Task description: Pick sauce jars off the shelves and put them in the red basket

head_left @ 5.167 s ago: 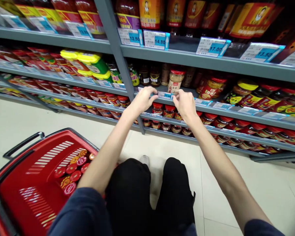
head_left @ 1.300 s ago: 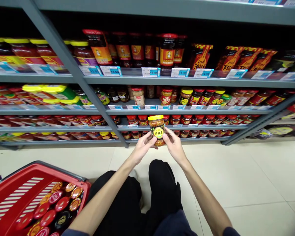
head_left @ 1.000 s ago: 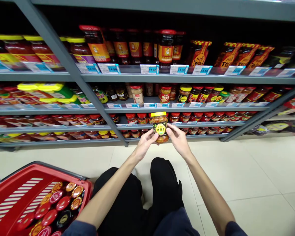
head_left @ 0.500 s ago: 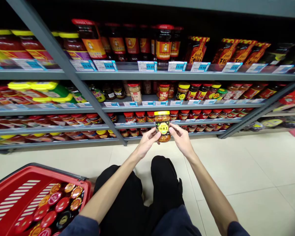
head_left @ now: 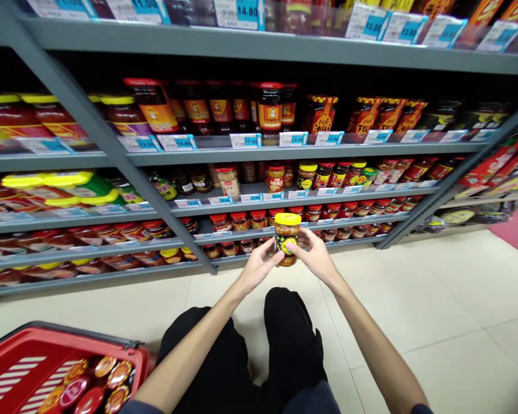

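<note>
A glass jar (head_left: 287,230) with a yellow lid and a black-and-yellow label is held upright between my hands, in front of the low shelves. My left hand (head_left: 261,265) is closed on its left side, thumb across the lower front. From the right, my right hand (head_left: 317,257) grips it too, with its thumb over the label. The far fingers of both hands are partly hidden behind the jar. Orange-red contents show through the glass.
Shelves (head_left: 242,150) of sauce jars with price tags run across the front. On the floor at lower left stands a red basket (head_left: 8,356) holding several lidded jars (head_left: 90,397). My bent knees in black trousers (head_left: 285,333) are below my hands, over pale floor tiles (head_left: 414,293).
The view has tipped upward, so a higher shelf shows and the basket sits lower. The jar has turned, and my right thumb has moved onto its label.
</note>
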`<state>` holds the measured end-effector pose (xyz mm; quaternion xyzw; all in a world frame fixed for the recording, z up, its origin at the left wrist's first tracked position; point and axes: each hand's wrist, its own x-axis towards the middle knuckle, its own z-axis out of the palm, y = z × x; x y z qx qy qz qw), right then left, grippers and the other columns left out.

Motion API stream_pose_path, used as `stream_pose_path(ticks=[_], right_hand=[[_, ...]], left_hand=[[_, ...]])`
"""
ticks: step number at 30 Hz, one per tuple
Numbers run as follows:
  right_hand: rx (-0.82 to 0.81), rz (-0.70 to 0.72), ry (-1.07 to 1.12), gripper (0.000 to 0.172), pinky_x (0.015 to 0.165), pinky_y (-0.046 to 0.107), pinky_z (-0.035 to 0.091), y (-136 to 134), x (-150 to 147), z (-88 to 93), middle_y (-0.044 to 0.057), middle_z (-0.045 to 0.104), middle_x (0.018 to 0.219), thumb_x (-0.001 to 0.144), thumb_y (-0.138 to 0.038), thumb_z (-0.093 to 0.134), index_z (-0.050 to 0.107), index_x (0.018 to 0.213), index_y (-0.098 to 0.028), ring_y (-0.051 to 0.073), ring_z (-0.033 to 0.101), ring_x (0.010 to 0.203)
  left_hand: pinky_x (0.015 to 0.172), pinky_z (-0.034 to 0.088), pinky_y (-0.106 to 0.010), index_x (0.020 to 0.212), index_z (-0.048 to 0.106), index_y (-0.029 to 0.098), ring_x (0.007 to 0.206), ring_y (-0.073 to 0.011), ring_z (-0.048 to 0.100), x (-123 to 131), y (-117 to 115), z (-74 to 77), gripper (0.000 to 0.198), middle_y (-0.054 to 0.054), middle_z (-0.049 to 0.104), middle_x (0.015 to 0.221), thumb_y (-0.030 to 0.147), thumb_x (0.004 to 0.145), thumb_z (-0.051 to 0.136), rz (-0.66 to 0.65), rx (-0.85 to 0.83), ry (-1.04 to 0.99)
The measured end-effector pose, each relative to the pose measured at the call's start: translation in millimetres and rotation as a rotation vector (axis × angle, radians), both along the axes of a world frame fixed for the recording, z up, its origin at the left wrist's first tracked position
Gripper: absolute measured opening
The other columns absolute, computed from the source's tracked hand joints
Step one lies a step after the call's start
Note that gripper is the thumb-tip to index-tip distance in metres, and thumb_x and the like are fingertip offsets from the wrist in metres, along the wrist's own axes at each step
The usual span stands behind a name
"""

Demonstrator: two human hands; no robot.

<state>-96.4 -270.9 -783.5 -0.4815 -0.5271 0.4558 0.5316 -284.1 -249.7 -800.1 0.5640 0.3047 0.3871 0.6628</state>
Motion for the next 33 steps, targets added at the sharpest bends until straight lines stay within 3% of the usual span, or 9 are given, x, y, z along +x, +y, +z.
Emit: stream_pose_path(ticks=[4,8,13,18,23,29,33], right_hand=[[0.004,0.016,-0.059,0.061,0.101,0.042,0.055,-2,10,6.3,0.012,0.072,0.128,0.081,-0.049,0.081,0.06,0.13,-0.019,0.025,0.07,0.109],[0.006,-0.01,-0.072,0.061,0.107,0.047,0.054,0,17,6.2,0.013,0.071,0.131,0.082,-0.05,0.081,0.061,0.13,-0.02,0.028,0.07,0.115],[-0.017,-0.065,-0.111,0.06,0.109,0.052,0.054,6,18,-0.2,0.011,0.074,0.126,0.076,-0.054,0.085,0.068,0.123,-0.022,0.03,0.071,0.116],[-0.076,-0.151,-0.15,0.059,0.109,0.055,0.055,10,9,-2.0,0.011,0.075,0.123,0.069,-0.06,0.087,0.073,0.114,-0.024,0.035,0.071,0.117],[-0.029,-0.105,-0.113,0.061,0.108,0.051,0.057,13,0,1.0,0.01,0.075,0.124,0.071,-0.056,0.087,0.071,0.12,-0.024,0.032,0.072,0.116],[0.028,-0.063,-0.135,0.059,0.102,0.046,0.06,21,9,2.5,0.01,0.075,0.123,0.074,-0.05,0.087,0.068,0.124,-0.025,0.029,0.074,0.11],[0.071,-0.059,-0.2,0.056,0.099,0.047,0.061,28,20,15.1,0.01,0.077,0.12,0.075,-0.049,0.086,0.068,0.121,-0.023,0.029,0.076,0.105]], left_hand=[[0.114,0.047,-0.041,0.148,0.056,0.02,0.138,-0.0322,0.055,6,2,-3.9,0.066,-0.013,0.058,0.152,0.042,0.089,0.077,-0.023,0.058,-0.016],[0.114,0.047,-0.047,0.151,0.053,0.018,0.136,-0.0356,0.058,8,2,-4.6,0.077,-0.015,0.059,0.15,0.048,0.086,0.079,-0.052,0.088,0.001],[0.112,0.05,-0.046,0.153,0.05,0.02,0.133,-0.0337,0.061,5,0,-4.3,0.079,-0.013,0.063,0.146,0.05,0.086,0.078,-0.054,0.103,0.028],[0.118,0.045,-0.046,0.155,0.048,0.023,0.14,-0.0322,0.054,0,0,-10.4,0.078,-0.009,0.06,0.151,0.051,0.087,0.076,-0.018,0.136,0.06],[0.116,0.047,-0.048,0.155,0.048,0.021,0.136,-0.0326,0.058,-3,-1,-12.5,0.077,-0.011,0.062,0.148,0.047,0.088,0.076,0.032,0.114,0.065],[0.115,0.047,-0.046,0.151,0.053,0.019,0.132,-0.031,0.062,1,1,-9.4,0.069,-0.014,0.064,0.144,0.048,0.091,0.071,0.044,0.213,0.079],[0.119,0.043,-0.046,0.148,0.055,0.018,0.137,-0.0303,0.059,5,18,-1.5,0.066,-0.014,0.062,0.147,0.045,0.09,0.073,0.082,0.342,0.25]])
